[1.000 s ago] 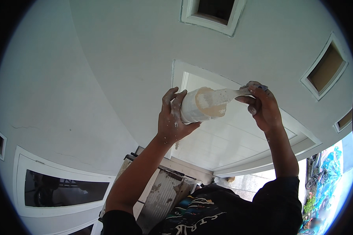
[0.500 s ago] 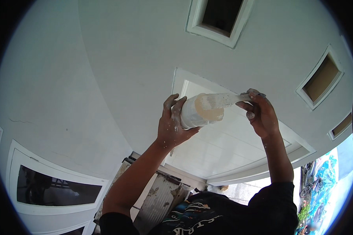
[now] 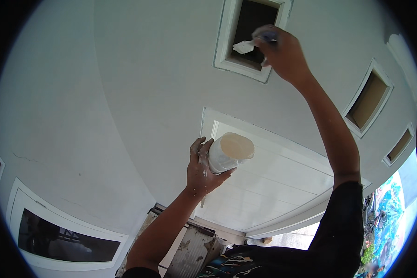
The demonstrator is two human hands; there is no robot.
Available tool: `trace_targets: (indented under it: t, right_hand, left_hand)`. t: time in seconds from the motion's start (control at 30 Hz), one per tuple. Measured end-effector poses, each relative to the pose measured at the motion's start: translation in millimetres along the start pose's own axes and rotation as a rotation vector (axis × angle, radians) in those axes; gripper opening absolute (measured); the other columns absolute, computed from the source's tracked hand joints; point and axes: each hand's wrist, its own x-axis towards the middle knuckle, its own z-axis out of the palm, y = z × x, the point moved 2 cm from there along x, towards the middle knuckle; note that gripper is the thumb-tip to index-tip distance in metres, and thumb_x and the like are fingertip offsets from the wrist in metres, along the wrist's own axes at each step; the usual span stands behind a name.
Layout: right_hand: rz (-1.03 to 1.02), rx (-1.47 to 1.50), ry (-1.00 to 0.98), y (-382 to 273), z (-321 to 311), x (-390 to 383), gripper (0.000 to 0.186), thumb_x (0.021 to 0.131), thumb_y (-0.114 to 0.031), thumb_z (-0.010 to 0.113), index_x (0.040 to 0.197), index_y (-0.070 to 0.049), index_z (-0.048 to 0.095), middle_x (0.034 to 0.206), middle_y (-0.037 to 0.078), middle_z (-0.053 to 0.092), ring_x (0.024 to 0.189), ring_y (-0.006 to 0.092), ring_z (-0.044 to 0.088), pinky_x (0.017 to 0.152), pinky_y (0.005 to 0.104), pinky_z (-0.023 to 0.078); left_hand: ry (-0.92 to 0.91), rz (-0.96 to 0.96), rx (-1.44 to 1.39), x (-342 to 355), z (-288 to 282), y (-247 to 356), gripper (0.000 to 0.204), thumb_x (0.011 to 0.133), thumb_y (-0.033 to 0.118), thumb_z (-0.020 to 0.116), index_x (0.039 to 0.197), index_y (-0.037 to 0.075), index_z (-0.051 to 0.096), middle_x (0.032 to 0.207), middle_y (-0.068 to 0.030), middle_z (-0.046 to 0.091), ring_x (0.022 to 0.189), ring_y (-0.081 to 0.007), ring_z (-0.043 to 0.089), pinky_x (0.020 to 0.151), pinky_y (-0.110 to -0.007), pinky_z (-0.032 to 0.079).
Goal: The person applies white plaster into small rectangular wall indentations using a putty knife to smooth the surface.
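Observation:
My left hand (image 3: 201, 171) grips a white cylindrical container (image 3: 220, 162) with pale beige contents, held low and tilted in front of the white door (image 3: 278, 171). My right hand (image 3: 285, 55) is raised, its fingers closed round a paintbrush (image 3: 243, 46) with white-coated bristles. The brush is over the small dark opening with a white frame (image 3: 224, 60) in the pale grey wall (image 3: 148, 83); whether it touches the frame, I cannot tell.
Two narrow framed openings (image 3: 363, 97) are on the wall at right. A dark-glazed window (image 3: 67, 236) is low left. Below lie a worn corrugated panel (image 3: 187, 250) and a ledge. Blue sheeting (image 3: 389, 199), motorbikes and greenery show at far right.
My right hand has lifted the brush off the container and moved it up to the upper opening. The container in my left hand sits lower in the picture.

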Motion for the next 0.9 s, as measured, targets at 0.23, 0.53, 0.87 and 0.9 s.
trace_targets:
  t: [0.23,0.53,0.87,0.9]
  right_hand:
    - [0.103,-0.129,-0.166,27,40,39,0.023,0.101,-0.019,0.065,0.118,-0.004,0.069,0.087,0.013,0.067,0.061,0.0195,0.07,0.057,0.0317,0.059]
    - [0.078,0.0,-0.114,29,27,55,0.022,0.1,-0.016,0.064,0.112,0.001,0.07,0.089,0.014,0.072,0.064,0.0215,0.073,0.062,0.0321,0.062]
    - [0.136,-0.084,-0.207,42,29,51,0.022,0.101,-0.019,0.066,0.114,-0.003,0.07,0.092,0.012,0.071,0.072,0.0161,0.072,0.061,0.0302,0.063]
    - [0.133,-0.029,-0.174,39,23,51,0.022,0.101,-0.019,0.066,0.114,-0.003,0.071,0.092,0.012,0.071,0.072,0.016,0.072,0.061,0.0301,0.063]
  left_hand:
    - [0.002,0.006,-0.027,-2,4,-5,0.107,0.066,0.036,0.099,0.147,0.007,0.036,0.143,-0.0205,0.036,0.132,-0.0402,0.051,0.099,-0.05,0.06]
    - [-0.045,-0.055,-0.068,-2,2,-6,0.107,0.066,0.037,0.098,0.147,0.006,0.036,0.142,-0.022,0.037,0.134,-0.0422,0.048,0.102,-0.052,0.058]
    - [-0.074,-0.066,-0.038,-3,2,-4,0.105,0.066,0.037,0.098,0.146,0.005,0.036,0.142,-0.0218,0.037,0.135,-0.0419,0.047,0.102,-0.052,0.058]
    - [-0.075,-0.068,-0.033,-3,2,-3,0.105,0.066,0.036,0.098,0.145,0.005,0.036,0.142,-0.0217,0.037,0.134,-0.0418,0.047,0.102,-0.052,0.058]
